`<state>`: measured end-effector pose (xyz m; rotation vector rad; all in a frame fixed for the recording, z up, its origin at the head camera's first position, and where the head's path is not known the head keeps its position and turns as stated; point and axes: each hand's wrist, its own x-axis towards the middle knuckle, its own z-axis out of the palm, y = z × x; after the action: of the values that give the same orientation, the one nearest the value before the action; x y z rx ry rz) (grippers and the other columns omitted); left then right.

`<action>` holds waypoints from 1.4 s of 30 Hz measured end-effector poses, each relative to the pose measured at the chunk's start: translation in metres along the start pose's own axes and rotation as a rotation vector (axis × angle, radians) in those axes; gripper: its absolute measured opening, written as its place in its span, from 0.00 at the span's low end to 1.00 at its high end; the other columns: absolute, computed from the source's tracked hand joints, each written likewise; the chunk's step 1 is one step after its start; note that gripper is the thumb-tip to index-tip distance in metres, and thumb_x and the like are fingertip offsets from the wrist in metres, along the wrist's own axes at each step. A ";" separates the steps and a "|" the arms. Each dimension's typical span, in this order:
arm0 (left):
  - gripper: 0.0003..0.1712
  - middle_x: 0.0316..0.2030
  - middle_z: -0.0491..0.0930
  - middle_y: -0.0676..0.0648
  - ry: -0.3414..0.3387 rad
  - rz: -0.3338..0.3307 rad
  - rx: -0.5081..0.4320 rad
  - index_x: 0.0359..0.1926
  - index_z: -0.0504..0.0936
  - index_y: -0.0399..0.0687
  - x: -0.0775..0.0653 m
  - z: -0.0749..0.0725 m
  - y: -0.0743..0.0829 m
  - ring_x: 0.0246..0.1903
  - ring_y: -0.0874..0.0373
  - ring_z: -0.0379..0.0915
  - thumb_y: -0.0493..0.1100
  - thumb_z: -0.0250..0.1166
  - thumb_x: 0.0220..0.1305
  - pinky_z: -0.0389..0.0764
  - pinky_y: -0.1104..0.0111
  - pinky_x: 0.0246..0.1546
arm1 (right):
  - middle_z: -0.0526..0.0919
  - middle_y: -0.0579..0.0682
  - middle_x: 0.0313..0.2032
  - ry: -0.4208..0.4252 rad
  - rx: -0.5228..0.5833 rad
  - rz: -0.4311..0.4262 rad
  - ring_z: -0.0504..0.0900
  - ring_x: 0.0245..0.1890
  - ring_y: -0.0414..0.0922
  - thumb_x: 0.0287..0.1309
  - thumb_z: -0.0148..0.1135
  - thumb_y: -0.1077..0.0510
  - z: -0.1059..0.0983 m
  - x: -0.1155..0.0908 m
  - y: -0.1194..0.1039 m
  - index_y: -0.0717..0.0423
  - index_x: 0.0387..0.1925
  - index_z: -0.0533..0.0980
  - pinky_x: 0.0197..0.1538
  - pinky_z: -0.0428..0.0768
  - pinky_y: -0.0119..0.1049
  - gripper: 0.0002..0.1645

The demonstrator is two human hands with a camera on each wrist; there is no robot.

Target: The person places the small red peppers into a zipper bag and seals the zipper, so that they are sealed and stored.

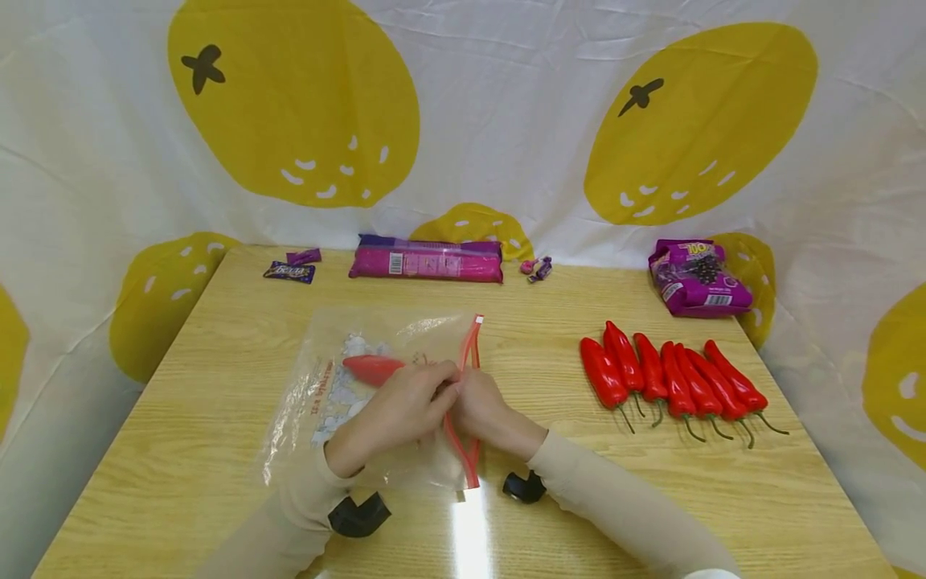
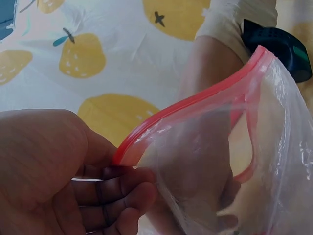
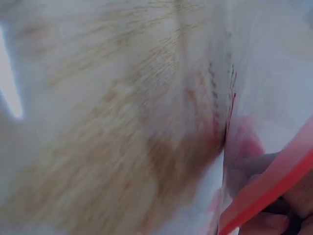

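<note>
A clear zip bag (image 1: 405, 322) with a red zipper edge lies on the table in the head view, its mouth facing right. My left hand (image 1: 405, 406) pinches the red edge (image 2: 142, 128) between thumb and fingertips. Through that mouth reaches my right hand (image 1: 481, 406), seen through the plastic in the left wrist view. Inside the bag is a red chili pepper (image 1: 371, 370), its tip pointing left. Its stem end is hidden under my hands. In the right wrist view, the right fingers (image 3: 254, 164) curl by the pepper (image 3: 248, 139), a dark stem-like piece beside them.
Several red chili peppers (image 1: 680, 386) lie in a row at the right. Along the back are a long purple packet (image 1: 427, 259), small wrapped sweets (image 1: 538, 268), flat purple wrappers (image 1: 291, 272) and a purple pack (image 1: 700, 277) at the right corner. A patterned cloth (image 1: 499, 121) hangs behind.
</note>
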<state>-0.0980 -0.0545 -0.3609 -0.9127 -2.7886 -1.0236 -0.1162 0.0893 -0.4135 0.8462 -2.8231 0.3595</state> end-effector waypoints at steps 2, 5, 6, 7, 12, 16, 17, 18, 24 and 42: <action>0.07 0.16 0.65 0.57 0.002 -0.006 0.001 0.27 0.73 0.52 0.000 -0.001 -0.001 0.16 0.66 0.61 0.42 0.57 0.63 0.65 0.74 0.17 | 0.74 0.47 0.15 0.006 0.021 0.008 0.75 0.17 0.43 0.48 0.60 0.60 -0.006 -0.002 0.002 0.52 0.19 0.74 0.20 0.72 0.37 0.06; 0.07 0.15 0.65 0.58 -0.002 -0.013 0.010 0.28 0.73 0.53 0.000 -0.002 -0.002 0.14 0.67 0.60 0.43 0.56 0.64 0.64 0.74 0.15 | 0.75 0.42 0.14 0.059 0.090 0.007 0.73 0.15 0.37 0.51 0.62 0.58 -0.021 -0.011 0.013 0.51 0.20 0.77 0.19 0.69 0.30 0.08; 0.07 0.15 0.64 0.58 -0.004 -0.015 0.010 0.28 0.73 0.53 0.000 -0.003 -0.002 0.14 0.67 0.59 0.43 0.56 0.64 0.63 0.74 0.15 | 0.75 0.41 0.15 0.083 0.102 0.007 0.72 0.15 0.35 0.52 0.62 0.57 -0.026 -0.016 0.020 0.51 0.21 0.78 0.19 0.68 0.28 0.07; 0.07 0.15 0.64 0.58 -0.006 -0.019 0.009 0.27 0.72 0.53 0.000 -0.003 -0.003 0.13 0.67 0.59 0.43 0.56 0.64 0.63 0.74 0.14 | 0.77 0.41 0.16 0.108 0.110 0.020 0.72 0.16 0.35 0.52 0.62 0.57 -0.033 -0.022 0.028 0.51 0.23 0.79 0.19 0.68 0.27 0.05; 0.07 0.14 0.64 0.58 0.005 -0.045 0.005 0.27 0.72 0.54 0.001 -0.006 -0.004 0.11 0.68 0.58 0.43 0.57 0.63 0.62 0.74 0.13 | 0.81 0.47 0.25 0.279 -0.087 0.147 0.77 0.19 0.43 0.49 0.63 0.58 -0.059 -0.059 0.084 0.56 0.32 0.81 0.17 0.70 0.33 0.07; 0.06 0.15 0.65 0.57 0.011 -0.065 0.005 0.28 0.72 0.53 0.000 -0.008 -0.005 0.12 0.67 0.59 0.42 0.58 0.62 0.62 0.74 0.12 | 0.78 0.57 0.30 0.326 -0.261 0.275 0.76 0.25 0.55 0.46 0.65 0.57 -0.069 -0.089 0.124 0.60 0.37 0.77 0.22 0.72 0.47 0.15; 0.05 0.15 0.65 0.57 0.010 -0.069 0.002 0.29 0.73 0.53 0.000 -0.009 -0.006 0.12 0.66 0.59 0.42 0.58 0.62 0.62 0.74 0.12 | 0.77 0.59 0.30 0.320 -0.288 0.294 0.75 0.26 0.58 0.45 0.66 0.57 -0.070 -0.095 0.131 0.61 0.38 0.76 0.24 0.72 0.49 0.17; 0.05 0.15 0.65 0.57 0.009 -0.072 0.001 0.29 0.73 0.53 0.000 -0.009 -0.006 0.12 0.66 0.59 0.42 0.58 0.62 0.62 0.74 0.12 | 0.76 0.61 0.30 0.311 -0.310 0.309 0.74 0.26 0.59 0.44 0.66 0.57 -0.070 -0.100 0.136 0.62 0.39 0.75 0.24 0.72 0.50 0.19; 0.05 0.15 0.65 0.57 0.010 -0.072 -0.015 0.29 0.73 0.52 -0.001 -0.011 -0.007 0.12 0.66 0.60 0.42 0.58 0.62 0.63 0.73 0.12 | 0.73 0.63 0.26 0.246 -0.371 0.323 0.71 0.22 0.60 0.43 0.68 0.53 -0.067 -0.115 0.149 0.64 0.39 0.73 0.21 0.70 0.49 0.24; 0.05 0.14 0.66 0.56 -0.002 -0.087 -0.070 0.29 0.74 0.52 -0.002 -0.012 -0.009 0.06 0.67 0.60 0.41 0.57 0.63 0.64 0.73 0.07 | 0.70 0.59 0.23 0.094 -0.413 0.317 0.69 0.19 0.56 0.37 0.72 0.53 -0.062 -0.118 0.144 0.63 0.28 0.72 0.17 0.66 0.44 0.22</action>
<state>-0.1025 -0.0680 -0.3575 -0.8061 -2.8337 -1.1395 -0.0933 0.2842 -0.4080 0.2920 -2.7889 -0.1435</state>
